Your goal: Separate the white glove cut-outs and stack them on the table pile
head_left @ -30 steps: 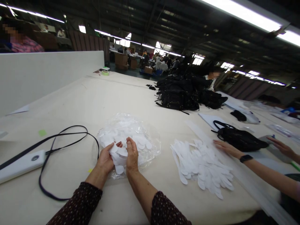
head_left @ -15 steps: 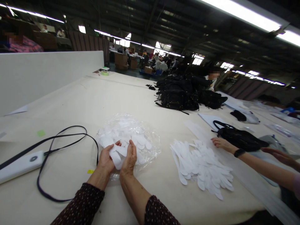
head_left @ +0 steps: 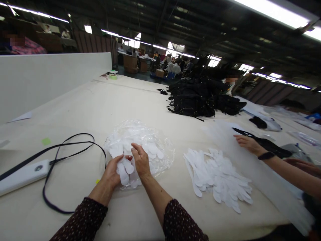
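Note:
My left hand (head_left: 112, 174) is closed around a few white cut strips (head_left: 125, 169) with rounded ends. They lie at the near edge of a clear plastic bag (head_left: 167, 155) heaped with more such strips. Just right of it, my right hand (head_left: 140, 160) is raised over the bag, its fingers bent and drawn together. Whether anything is pinched in its fingertips is hidden. A loose pile of the same white strips (head_left: 218, 177) lies on the table to the right, apart from both hands.
Beside my left arm lie a black strap (head_left: 75, 144) and a white device (head_left: 27, 175). Black bags (head_left: 193, 103) are heaped at the back. On the right, a co-worker's hand (head_left: 248, 144) reaches over a translucent sheet (head_left: 265, 184) beside a black bag (head_left: 276, 147). A white partition (head_left: 55, 83) bounds the left.
My right hand has lifted slightly up and right, away from the strips in my left hand. The co-worker's translucent sheet has shifted over the black bag.

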{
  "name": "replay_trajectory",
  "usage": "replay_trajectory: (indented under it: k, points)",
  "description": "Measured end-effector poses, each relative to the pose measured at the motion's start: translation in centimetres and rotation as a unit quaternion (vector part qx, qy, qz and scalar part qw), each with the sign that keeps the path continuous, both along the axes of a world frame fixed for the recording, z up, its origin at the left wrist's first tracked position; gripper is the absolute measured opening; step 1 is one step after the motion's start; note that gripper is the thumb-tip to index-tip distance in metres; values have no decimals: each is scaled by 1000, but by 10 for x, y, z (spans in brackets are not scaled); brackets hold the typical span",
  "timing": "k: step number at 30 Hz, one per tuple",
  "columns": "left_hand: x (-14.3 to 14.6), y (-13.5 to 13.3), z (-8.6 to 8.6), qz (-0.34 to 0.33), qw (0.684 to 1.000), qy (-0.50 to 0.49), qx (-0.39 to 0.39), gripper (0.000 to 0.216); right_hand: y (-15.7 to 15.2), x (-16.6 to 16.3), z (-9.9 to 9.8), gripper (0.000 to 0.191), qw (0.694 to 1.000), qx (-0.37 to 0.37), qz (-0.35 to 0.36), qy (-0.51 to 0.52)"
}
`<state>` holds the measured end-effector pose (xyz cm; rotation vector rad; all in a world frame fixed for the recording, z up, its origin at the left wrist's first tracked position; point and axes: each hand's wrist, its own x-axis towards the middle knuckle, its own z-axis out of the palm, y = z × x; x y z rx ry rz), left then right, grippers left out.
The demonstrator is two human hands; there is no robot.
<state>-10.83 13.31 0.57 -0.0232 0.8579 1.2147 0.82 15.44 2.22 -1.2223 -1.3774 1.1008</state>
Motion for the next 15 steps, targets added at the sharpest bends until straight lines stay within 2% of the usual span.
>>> replay_trajectory:
  k: [3, 5, 7, 11, 15]
  points:
    - [-7, -7, -7, -21, 1000, 23, -1, 7, 25, 6, 5, 23, 993, -34, 96, -59]
    - [-10, -12, -10, -47, 998, 34, 3, 3, 43, 4, 3, 17, 989, -45, 115, -81]
    - [-12, -17, -10, -89, 995, 39, 11, 10, 59, -2, -2, 13, 988, -61, 118, -81]
    - [-15, -23, -6, -152, 986, 53, 33, 20, 82, -18, -12, 32, 985, -119, 116, -51]
    - [-15, -22, -6, -148, 984, 86, 47, 17, 91, -26, -12, 42, 981, -156, 113, 31]
